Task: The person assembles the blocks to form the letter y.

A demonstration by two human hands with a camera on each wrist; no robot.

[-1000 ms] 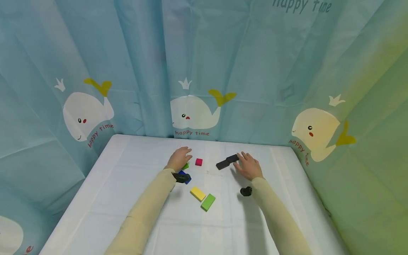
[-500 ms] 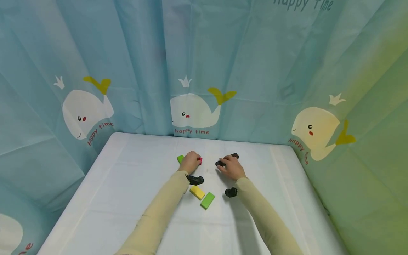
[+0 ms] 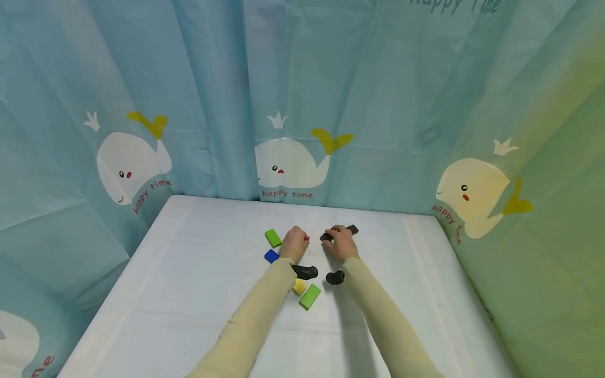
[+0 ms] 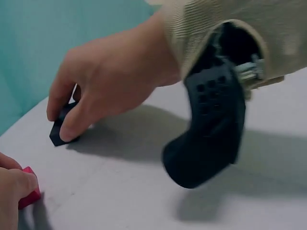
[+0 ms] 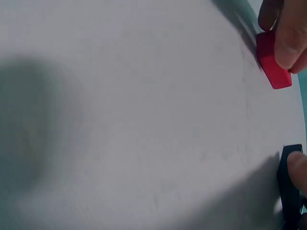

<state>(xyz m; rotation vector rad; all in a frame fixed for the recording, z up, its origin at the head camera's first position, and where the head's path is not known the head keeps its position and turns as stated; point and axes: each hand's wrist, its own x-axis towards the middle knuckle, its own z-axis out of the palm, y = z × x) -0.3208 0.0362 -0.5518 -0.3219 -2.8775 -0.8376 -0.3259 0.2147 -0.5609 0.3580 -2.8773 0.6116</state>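
Observation:
My left hand (image 3: 294, 244) pinches a small red block (image 5: 267, 60) between thumb and fingers, mostly covered by the hand in the head view. Opposite it, my right hand (image 3: 343, 244) holds the near end of a black block (image 4: 58, 132), thumb on one side and fingers on the other. Another black block (image 3: 352, 229) extends behind the right fingers, toward the back right. The right wrist view catches the right thumb (image 5: 298, 167) on the black block, below the red one. A short gap of white tabletop separates the two hands.
Left of the left hand lie a green block (image 3: 272, 238) and a blue block (image 3: 271, 256). Nearer me, a yellow block (image 3: 299, 286), partly under the left sleeve, lies beside another green block (image 3: 310, 297). A whale-print curtain (image 3: 212, 131) hangs behind the white table (image 3: 198, 273).
The left hand has come from over the green block, taken the red block and carried it slightly right. The right hand has moved left onto the nearer black block.

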